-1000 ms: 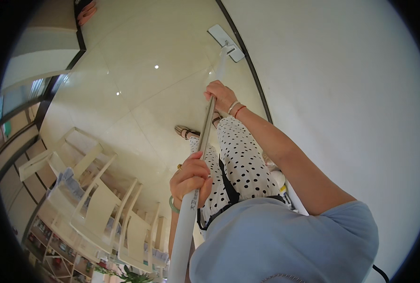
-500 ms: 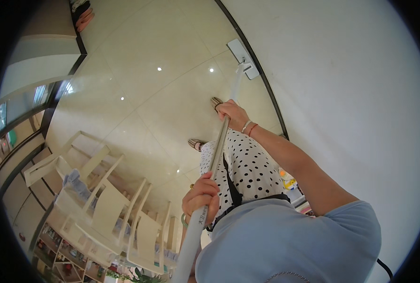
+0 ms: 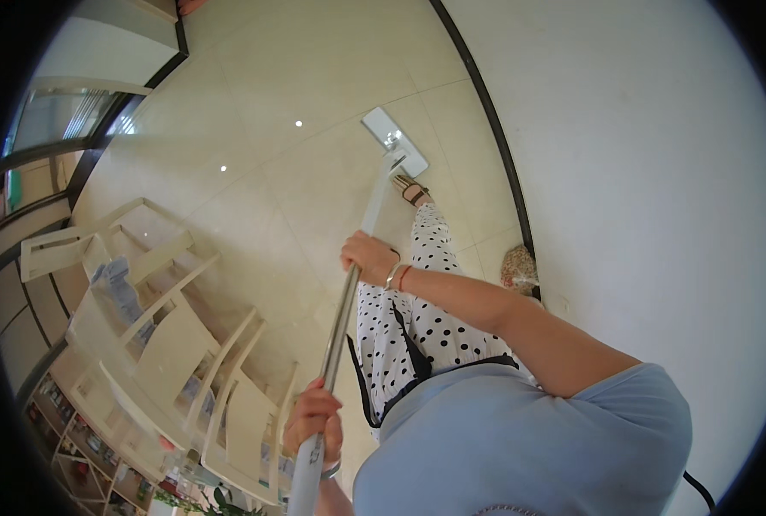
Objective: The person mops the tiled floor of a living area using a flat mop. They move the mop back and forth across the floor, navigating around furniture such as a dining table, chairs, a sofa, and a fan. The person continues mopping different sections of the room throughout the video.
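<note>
A flat mop with a white rectangular head (image 3: 397, 143) rests on the floor, just in front of my foot in a striped shoe (image 3: 412, 191). Its long pole runs back toward me, pale near the head and silvery in the middle, with a thick white grip at the near end. My right hand (image 3: 370, 256) is closed around the pole at mid-length. Lower and further left, my left hand (image 3: 314, 420) wraps the upper end where the silvery tube meets the white grip. The grip's end passes out at the lower edge.
Cream chairs (image 3: 177, 348) stand at a table on the left, a grey-blue cloth (image 3: 123, 292) among them. On the right a white wall (image 3: 624, 172) meets the floor at a dark skirting strip (image 3: 495, 112). A clear bag of small tan things (image 3: 518, 268) sits against it.
The mop head has slid from beside the skirting leftward and closer to me. Both hands have moved left and down with the pole. The bag by the wall has come into view.
</note>
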The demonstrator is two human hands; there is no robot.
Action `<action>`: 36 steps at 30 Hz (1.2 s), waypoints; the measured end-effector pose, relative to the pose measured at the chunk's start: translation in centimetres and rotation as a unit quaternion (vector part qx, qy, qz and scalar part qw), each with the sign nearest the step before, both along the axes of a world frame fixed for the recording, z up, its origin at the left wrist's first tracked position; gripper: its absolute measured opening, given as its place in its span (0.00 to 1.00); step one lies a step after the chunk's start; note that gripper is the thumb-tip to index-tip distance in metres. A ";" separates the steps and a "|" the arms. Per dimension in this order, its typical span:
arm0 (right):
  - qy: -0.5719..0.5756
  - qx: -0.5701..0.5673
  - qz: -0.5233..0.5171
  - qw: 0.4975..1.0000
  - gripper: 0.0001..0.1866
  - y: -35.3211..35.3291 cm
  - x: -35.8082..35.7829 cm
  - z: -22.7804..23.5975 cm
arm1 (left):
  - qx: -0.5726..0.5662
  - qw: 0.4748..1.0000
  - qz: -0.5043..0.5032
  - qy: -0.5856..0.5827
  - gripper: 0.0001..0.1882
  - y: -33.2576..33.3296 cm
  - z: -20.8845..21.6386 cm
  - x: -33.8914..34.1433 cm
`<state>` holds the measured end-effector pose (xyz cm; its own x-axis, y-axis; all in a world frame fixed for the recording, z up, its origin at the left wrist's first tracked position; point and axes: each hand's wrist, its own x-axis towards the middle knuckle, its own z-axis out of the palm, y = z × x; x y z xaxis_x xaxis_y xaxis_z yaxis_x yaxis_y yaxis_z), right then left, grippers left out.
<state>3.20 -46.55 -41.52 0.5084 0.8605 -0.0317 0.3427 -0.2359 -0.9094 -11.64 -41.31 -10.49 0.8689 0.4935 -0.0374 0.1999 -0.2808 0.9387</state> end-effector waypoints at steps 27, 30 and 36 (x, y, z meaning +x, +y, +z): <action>-0.031 -0.119 0.159 0.980 0.00 4.0 -0.3 0.5 | 0.023 0.993 0.006 -0.118 0.13 2.7 -3.8 -2.7; -0.042 -0.164 0.124 0.978 0.02 1.1 2.8 -0.6 | -0.016 0.990 0.010 -0.138 0.10 1.2 -7.4 -1.4; -0.032 -0.198 0.019 0.979 0.02 -5.0 5.9 -2.9 | -0.042 0.989 -0.056 -0.129 0.08 -1.3 -9.7 1.9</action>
